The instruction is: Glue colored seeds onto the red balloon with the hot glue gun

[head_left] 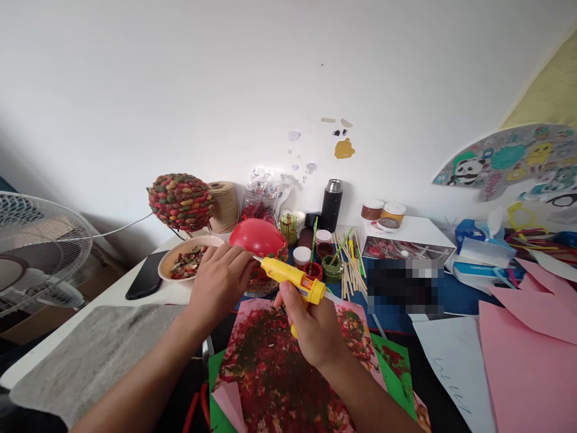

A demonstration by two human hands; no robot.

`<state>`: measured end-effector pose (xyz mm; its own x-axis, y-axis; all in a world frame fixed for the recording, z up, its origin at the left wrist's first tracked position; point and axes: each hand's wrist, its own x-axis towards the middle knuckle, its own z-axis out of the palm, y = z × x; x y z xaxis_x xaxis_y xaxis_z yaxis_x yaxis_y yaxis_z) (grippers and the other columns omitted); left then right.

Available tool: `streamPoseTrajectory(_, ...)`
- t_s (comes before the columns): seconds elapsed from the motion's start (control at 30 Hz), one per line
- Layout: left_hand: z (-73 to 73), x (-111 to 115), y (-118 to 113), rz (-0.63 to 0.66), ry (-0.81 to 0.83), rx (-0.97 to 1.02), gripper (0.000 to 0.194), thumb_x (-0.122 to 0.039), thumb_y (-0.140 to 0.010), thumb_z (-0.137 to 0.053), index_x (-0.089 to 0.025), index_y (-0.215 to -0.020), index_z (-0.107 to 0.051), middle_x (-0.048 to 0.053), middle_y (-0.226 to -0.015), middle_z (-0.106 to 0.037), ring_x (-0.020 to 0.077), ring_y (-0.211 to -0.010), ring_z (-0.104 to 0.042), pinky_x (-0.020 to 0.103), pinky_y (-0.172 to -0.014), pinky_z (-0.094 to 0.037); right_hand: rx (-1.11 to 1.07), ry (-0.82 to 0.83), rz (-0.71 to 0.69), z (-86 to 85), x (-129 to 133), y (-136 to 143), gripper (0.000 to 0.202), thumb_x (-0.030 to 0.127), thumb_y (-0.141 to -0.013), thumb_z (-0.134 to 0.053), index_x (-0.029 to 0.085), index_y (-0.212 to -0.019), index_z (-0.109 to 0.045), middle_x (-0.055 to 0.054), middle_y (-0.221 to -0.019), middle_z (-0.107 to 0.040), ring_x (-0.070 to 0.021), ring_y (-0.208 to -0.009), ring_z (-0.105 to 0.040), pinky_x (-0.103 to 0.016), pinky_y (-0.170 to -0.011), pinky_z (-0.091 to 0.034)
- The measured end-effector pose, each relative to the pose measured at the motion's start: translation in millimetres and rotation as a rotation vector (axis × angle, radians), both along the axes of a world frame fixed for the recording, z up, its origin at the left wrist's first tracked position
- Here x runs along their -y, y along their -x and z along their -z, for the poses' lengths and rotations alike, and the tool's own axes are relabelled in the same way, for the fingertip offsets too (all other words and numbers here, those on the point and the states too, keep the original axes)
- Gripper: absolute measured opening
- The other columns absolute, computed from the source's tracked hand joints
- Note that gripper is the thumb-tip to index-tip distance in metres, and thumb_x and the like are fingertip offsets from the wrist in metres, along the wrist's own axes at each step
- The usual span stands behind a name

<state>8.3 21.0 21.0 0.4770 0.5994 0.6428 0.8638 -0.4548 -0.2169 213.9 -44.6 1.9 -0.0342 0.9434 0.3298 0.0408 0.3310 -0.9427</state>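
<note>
My right hand (315, 328) is wrapped round a yellow glue gun (293, 279), whose nozzle points left towards my left hand. My left hand (220, 279) has its fingers bent together at the left side of a red balloon (258, 236); whatever its fingertips pinch is too small or hidden to name. Pieces in red, green and brown cover the balloon's lower part, partly behind the gun. Just left of my left hand, a shallow bowl (167, 264) holds similar loose pieces. Below both hands lies a paint-smeared pink sheet (288, 373).
A ball covered in coloured pieces (181, 202) stands at the back left, near a twine spool (223, 207) and a fan (40, 255). Paint jars (333, 269), sticks (349, 279) and a black bottle (332, 204) stand behind the gun. Pink paper (527, 361) lies right.
</note>
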Motion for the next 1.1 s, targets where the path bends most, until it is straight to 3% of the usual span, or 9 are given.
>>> streamPoseTrajectory(0.2,2.9,0,1,0.009,0.006,0.001,0.025,-0.022,-0.109,-0.056,-0.020,-0.089,-0.072,0.010,-0.088,-0.079,0.0306,-0.086,-0.071,0.044,-0.077,-0.044,0.015,0.012,-0.016,-3.3,2,-1,0.059,0.070,-0.107,-0.053,0.021,-0.077,-0.067,0.006,-0.054,-0.042,-0.0130,-0.047,-0.042,-0.027,-0.047,-0.036)
streamPoseTrajectory(0.37,5.8,-2,0,0.025,0.009,0.030,0.025,-0.024,-0.110,-0.056,-0.021,-0.092,-0.073,0.011,-0.101,-0.082,0.0304,-0.091,-0.070,0.044,-0.080,-0.047,0.005,0.009,-0.011,-2.8,2,1,0.059,0.070,-0.106,-0.054,0.021,-0.077,-0.066,0.006,-0.054,-0.042,-0.0126,-0.046,-0.041,-0.027,-0.046,-0.035)
streamPoseTrajectory(0.5,6.7,-2,1,0.101,0.021,0.125,0.026,-0.025,-0.111,-0.055,-0.020,-0.093,-0.074,0.012,-0.103,-0.081,0.0294,-0.089,-0.069,0.043,-0.079,-0.049,0.003,0.008,-0.017,-3.4,2,0,0.059,0.069,-0.107,-0.054,0.020,-0.078,-0.068,0.005,-0.055,-0.044,-0.0128,-0.047,-0.043,-0.027,-0.046,-0.036)
streamPoseTrajectory(0.7,9.2,2,13,0.160,-0.027,0.290,0.013,-0.019,-0.108,-0.064,-0.019,-0.104,-0.076,0.010,-0.100,-0.080,0.0277,-0.093,-0.069,0.042,-0.086,-0.053,-0.018,0.008,-0.012,0.4,2,-1,0.062,0.073,-0.107,-0.055,0.020,-0.077,-0.072,0.005,-0.055,-0.044,-0.0126,-0.047,-0.042,-0.027,-0.045,-0.036)
streamPoseTrajectory(1.1,21.7,9,13,0.184,-0.010,0.237,0.019,-0.024,-0.110,-0.061,-0.022,-0.108,-0.080,0.009,-0.100,-0.081,0.0271,-0.090,-0.069,0.043,-0.083,-0.054,-0.040,0.032,-0.003,2.0,2,0,0.067,0.080,-0.103,-0.057,0.020,-0.080,-0.076,0.004,-0.055,-0.046,-0.0131,-0.048,-0.043,-0.027,-0.046,-0.036)
